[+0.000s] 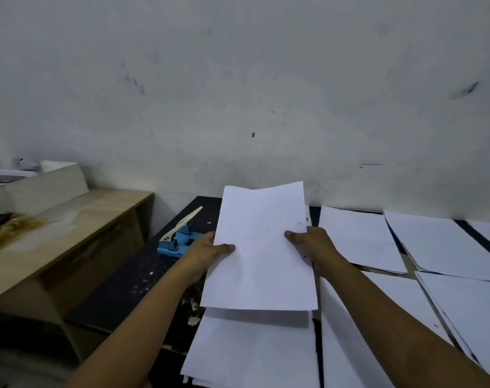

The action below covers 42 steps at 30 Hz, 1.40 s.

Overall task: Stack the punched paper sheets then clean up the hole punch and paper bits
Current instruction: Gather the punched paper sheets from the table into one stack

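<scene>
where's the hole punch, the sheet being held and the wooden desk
hole punch (174, 242): head view, on its blue base.
held sheet (262, 247): head view, middle of the white page.
wooden desk (78, 219): head view, bare part of its top.

One cam only, worn on the person's head; looks fwd and down over the dark surface toward the wall; close in, both forearms reaching into frame from below.

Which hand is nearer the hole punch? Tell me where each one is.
Left. The left hand grips the held paper's left edge right beside the hole punch; the right hand grips the far edge.
</scene>
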### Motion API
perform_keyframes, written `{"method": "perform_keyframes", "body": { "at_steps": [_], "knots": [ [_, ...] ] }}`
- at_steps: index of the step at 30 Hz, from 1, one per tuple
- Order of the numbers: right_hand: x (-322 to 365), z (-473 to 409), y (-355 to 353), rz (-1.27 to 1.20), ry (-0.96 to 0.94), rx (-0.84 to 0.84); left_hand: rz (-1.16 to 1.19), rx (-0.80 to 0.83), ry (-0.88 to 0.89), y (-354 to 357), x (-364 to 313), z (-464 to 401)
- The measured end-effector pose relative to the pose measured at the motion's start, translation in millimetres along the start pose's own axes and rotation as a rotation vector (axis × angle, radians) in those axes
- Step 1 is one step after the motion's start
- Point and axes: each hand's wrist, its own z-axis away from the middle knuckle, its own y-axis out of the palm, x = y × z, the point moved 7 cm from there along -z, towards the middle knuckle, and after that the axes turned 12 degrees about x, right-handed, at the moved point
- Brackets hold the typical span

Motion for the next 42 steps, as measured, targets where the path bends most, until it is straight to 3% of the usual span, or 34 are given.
{"method": "perform_keyframes", "body": {
  "at_steps": [3, 7, 9, 12, 17, 26, 42],
  "knots": [
    [-6, -11, 12, 0.041, 0.008, -0.002, -0.223, -0.178, -0.034, -37, -8, -2],
    [-15, -21, 17, 0.08, 0.005, -0.024, -0.343, -0.512, 0.15, -93, -36, 7],
    [-21, -25, 18, 0.089, 0.016, -0.021, -0.415, -0.559, 0.188, -114, -42, 3],
    [-30, -32, 20, 0.088, 0.044, -0.029, -0.485, -0.455, 0.141, -135, -36, -20],
    [-41, -42, 36, 0.032, 0.078, -0.019, -0.506, -0.11, 0.041, -126, -13, -45],
    [-51, -59, 89, -0.086, 0.133, -0.017, -0.513, -0.099, 0.032, -129, -5, -49],
    [-64, -61, 133, -0.074, 0.161, 0.023, -0.555, -0.035, 0.003, -114, -4, -42]
  ]
}}
